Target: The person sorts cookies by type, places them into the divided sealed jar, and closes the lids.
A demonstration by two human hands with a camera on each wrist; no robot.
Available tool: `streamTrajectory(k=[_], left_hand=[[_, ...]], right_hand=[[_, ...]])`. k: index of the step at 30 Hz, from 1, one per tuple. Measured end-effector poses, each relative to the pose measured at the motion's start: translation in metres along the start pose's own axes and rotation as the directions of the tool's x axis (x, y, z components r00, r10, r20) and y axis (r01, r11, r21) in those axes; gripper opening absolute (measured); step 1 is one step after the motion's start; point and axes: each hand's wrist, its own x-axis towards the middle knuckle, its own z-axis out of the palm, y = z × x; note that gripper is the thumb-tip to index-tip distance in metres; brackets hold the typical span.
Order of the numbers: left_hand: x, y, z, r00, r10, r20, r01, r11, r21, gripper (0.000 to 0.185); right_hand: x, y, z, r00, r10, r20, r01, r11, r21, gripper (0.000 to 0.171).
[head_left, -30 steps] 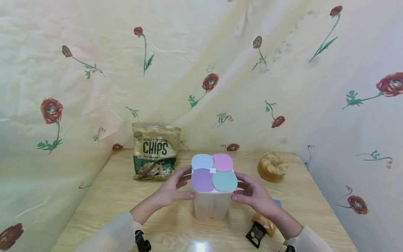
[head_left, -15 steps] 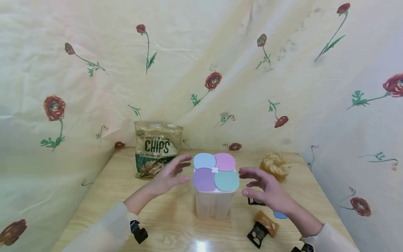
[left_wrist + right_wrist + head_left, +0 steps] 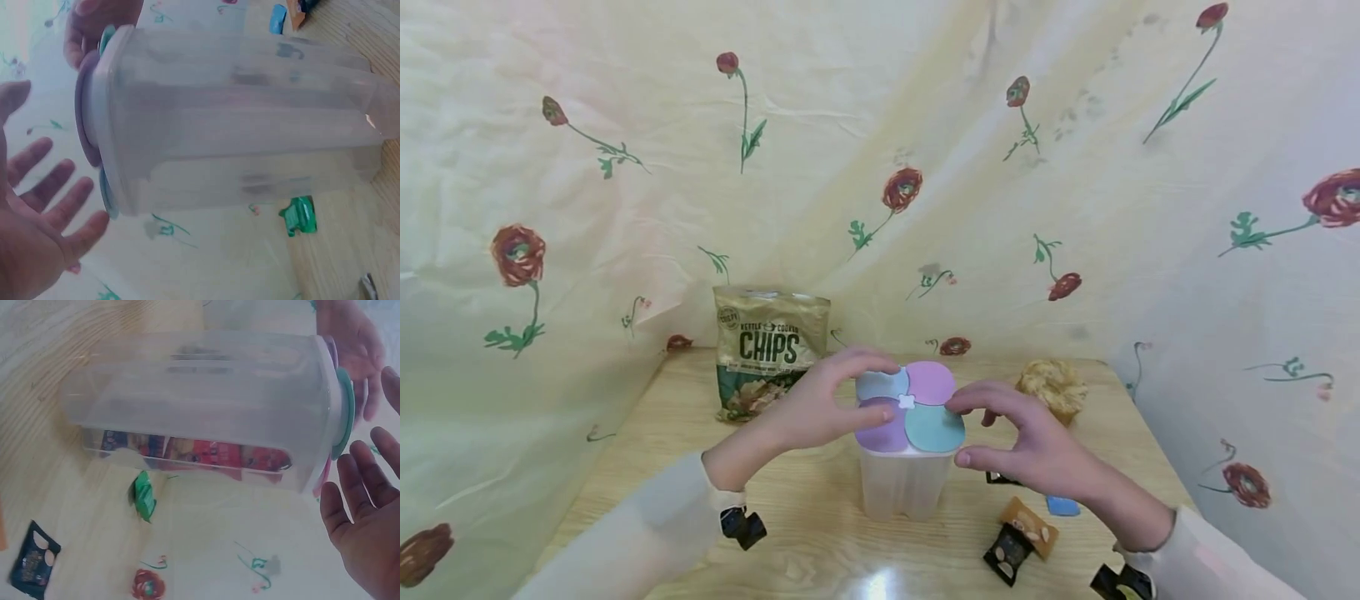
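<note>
A clear plastic storage container (image 3: 901,487) stands upright on the wooden table. Its white-rimmed lid (image 3: 907,402) carries petal-shaped flaps in light blue, pink, purple and teal. My left hand (image 3: 816,404) reaches over the lid's left side, overlapping the light blue and purple flaps; its fingers are spread in the left wrist view. At the right edge of the lid is my right hand (image 3: 1026,429), fingertips beside the teal flap and thumb lower down. Neither hand grips anything. Red and dark packets (image 3: 203,450) show inside one compartment in the right wrist view.
A chips bag (image 3: 767,354) stands at the back left, and a round bread-like item (image 3: 1051,390) sits at the back right. Orange (image 3: 1032,527) and black (image 3: 1008,552) wrapped snacks lie right of the container, near a blue packet (image 3: 1063,505). Green wrappers (image 3: 144,496) lie behind it.
Both hands were at the container's sides, then drew apart from it. Now they have come back in, the left one up over the lid. The container stays in place.
</note>
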Motion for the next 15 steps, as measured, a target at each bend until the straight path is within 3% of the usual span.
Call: streamTrajectory(k=[7,15], left_hand=[[0.002,0.008,0.004,0.998,0.003,0.055,-0.014,0.980,0.201,0.047],[0.009,0.013,0.003,0.995,-0.014,0.103,-0.019,0.952,0.305,0.045]], right_hand=[[0.009,-0.006,-0.002,0.999,0.001,0.044,0.003,0.997,-0.075,0.045],[0.015,-0.005,-0.002,0.997,0.029,0.071,-0.022,0.995,-0.100,0.044]])
